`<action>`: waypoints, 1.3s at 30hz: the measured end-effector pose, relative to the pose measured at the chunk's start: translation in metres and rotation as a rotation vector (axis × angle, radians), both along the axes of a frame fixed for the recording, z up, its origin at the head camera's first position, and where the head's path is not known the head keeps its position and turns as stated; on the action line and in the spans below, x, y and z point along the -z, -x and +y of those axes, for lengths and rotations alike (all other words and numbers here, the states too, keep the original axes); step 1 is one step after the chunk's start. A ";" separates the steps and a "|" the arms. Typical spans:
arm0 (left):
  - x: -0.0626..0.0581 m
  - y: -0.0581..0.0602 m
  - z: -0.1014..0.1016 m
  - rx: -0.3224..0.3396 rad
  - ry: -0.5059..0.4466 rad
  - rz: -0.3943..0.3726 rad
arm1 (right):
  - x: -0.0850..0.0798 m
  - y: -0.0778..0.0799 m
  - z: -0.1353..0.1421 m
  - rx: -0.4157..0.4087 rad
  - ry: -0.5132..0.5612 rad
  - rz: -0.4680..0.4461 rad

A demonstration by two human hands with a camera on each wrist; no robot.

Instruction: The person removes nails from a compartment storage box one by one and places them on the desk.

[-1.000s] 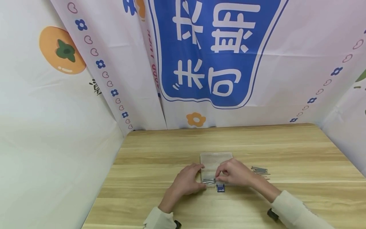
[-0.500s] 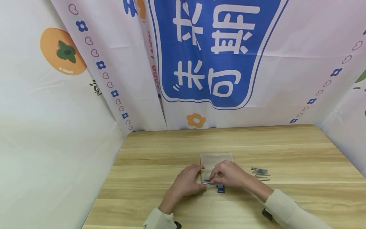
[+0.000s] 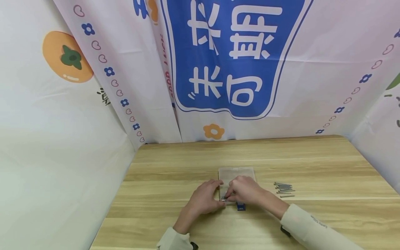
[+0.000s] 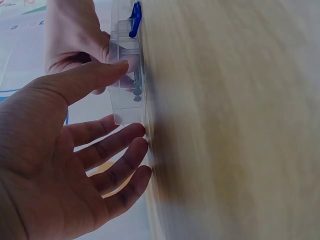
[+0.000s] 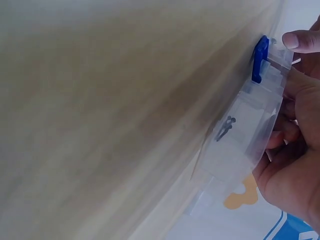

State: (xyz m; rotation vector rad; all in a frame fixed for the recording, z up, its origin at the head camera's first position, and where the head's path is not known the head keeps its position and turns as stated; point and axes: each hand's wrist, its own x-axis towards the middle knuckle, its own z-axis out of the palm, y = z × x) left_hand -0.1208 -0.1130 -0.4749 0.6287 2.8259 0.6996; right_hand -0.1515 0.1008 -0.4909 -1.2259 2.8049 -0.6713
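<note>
A clear plastic box [image 3: 238, 171] with a blue latch [image 3: 241, 206] at its front lies on the wooden table. My left hand [image 3: 203, 198] holds its left end, thumb on the front wall. In the left wrist view the other fingers [image 4: 120, 160] of that hand spread loosely past the corner. My right hand [image 3: 245, 190] reaches into the box from above, thumb and forefinger pinched at the nails [image 3: 223, 199] inside. Nail heads [image 4: 137, 92] show through the clear wall in the left wrist view. The pinching fingertips partly cover the nails.
A small pile of nails [image 3: 283, 187] lies on the table [image 3: 175, 159] to the right of the box, with a single nail [image 3: 287, 196] in front of it. A printed cloth [image 3: 200, 125] hangs along the table's back edge.
My right hand has slid left inside the box, its fingertips moving along the nails toward their left ends. More of the nail pile on the right now shows. My left hand has stayed put.
</note>
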 end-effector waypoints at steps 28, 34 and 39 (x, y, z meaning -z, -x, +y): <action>0.000 0.001 0.001 -0.010 0.004 -0.002 | -0.025 0.006 0.013 -0.002 0.126 -0.090; -0.001 0.001 0.001 -0.013 -0.002 0.000 | -0.032 0.005 0.028 0.015 0.119 -0.083; -0.001 0.000 0.001 -0.013 -0.003 -0.001 | -0.031 0.001 0.045 0.051 0.093 -0.107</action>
